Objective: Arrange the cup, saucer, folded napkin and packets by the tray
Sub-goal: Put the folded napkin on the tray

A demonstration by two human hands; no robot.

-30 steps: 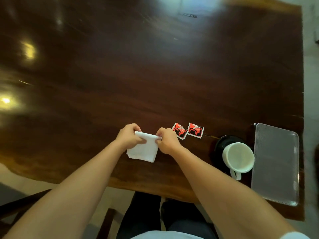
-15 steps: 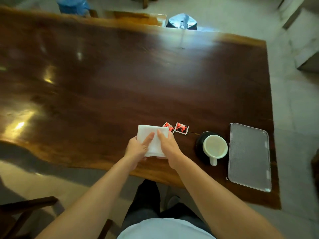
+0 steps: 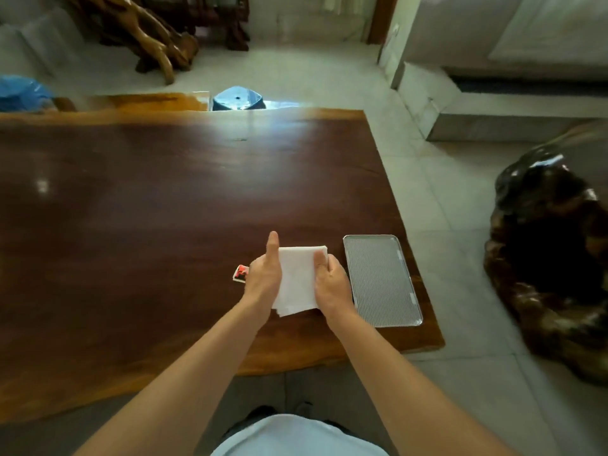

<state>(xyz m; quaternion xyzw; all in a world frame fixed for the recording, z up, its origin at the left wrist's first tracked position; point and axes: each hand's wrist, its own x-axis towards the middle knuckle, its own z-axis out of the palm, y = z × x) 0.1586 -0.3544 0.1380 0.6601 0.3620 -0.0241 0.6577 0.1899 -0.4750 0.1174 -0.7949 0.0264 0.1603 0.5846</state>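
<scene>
1. A person stands at a large, dark, polished wooden table [image 3: 164,209], seen from a camera on their head looking down at both bare hands.
2. Both hands hold a white folded cloth napkin [image 3: 297,279] between them, near the table's front right area.
3. The left hand [image 3: 263,278] grips the napkin's left edge, fingers curled underneath and thumb pointing straight up.
4. The right hand [image 3: 332,283] clasps the napkin's right edge, fingers closed around it.
5. A rectangular silver metal tray with a ribbed surface [image 3: 381,281] lies just to the right of the right hand, empty.
6. A small red and white packet [image 3: 240,273] peeks out on the table just left of the left hand; any second packet is hidden.
7. The cup and saucer cannot be seen; the hands and napkin may cover them.
8. The step in hand appears to be placing the napkin.
9. The next move likely calls for lowering it flat beside the tray and releasing both grips without undoing the fold.
</scene>
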